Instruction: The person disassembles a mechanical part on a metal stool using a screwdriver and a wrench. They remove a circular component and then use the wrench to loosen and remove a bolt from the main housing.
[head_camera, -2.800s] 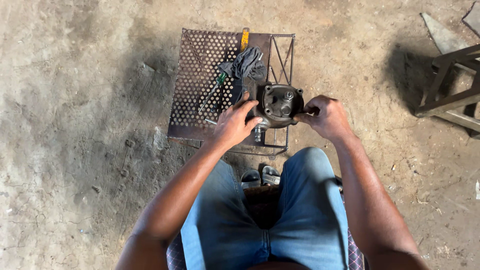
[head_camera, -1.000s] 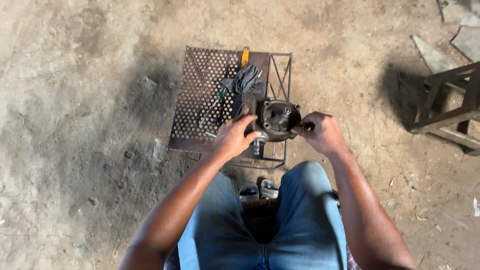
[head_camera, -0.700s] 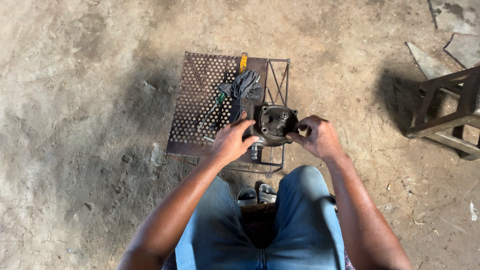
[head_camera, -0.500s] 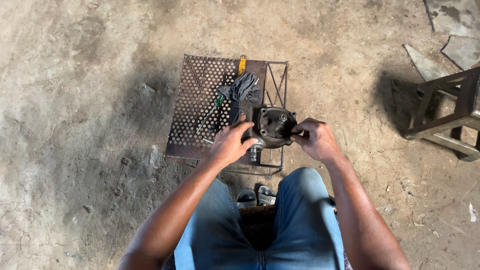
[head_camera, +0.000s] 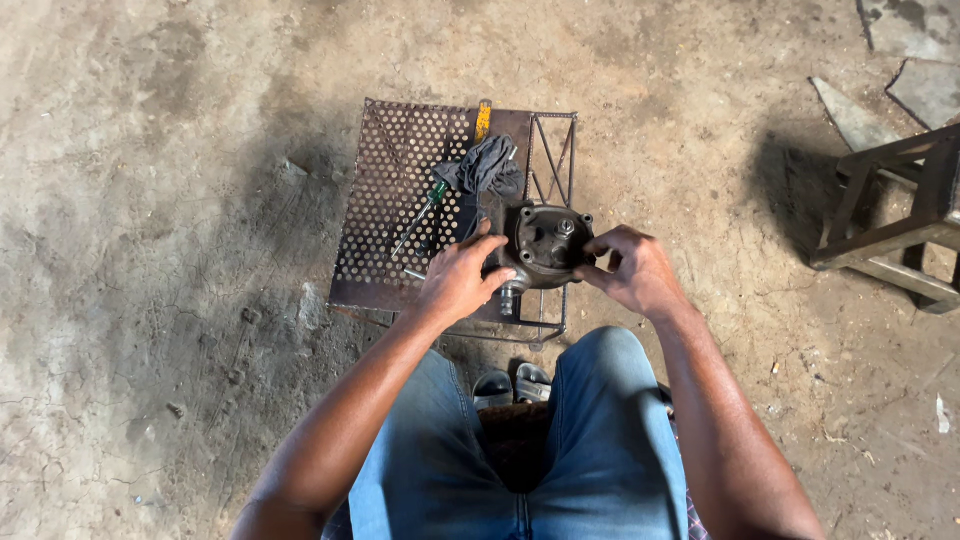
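Fingers (head_camera: 598, 247) around face-up round housing (head_camera: 545, 245)

This looks like a rough repair workshop, perhaps a mechanic's working spot on open ground. The floor (head_camera: 150, 300) is bare, cracked concrete or packed earth, stained dark with grime and oil, most of all around the work area. A low stand of welded bars topped with a rusty perforated metal sheet (head_camera: 400, 215) serves as a bench. On it lie a green-handled screwdriver (head_camera: 425, 212), a dark rag (head_camera: 487, 165) and a yellow-handled tool (head_camera: 483, 120), beside a greasy cast-metal machine part (head_camera: 545, 245). A crude wooden stool (head_camera: 895, 220) stands off to one side, and broken slabs (head_camera: 880, 70) litter the far corner.
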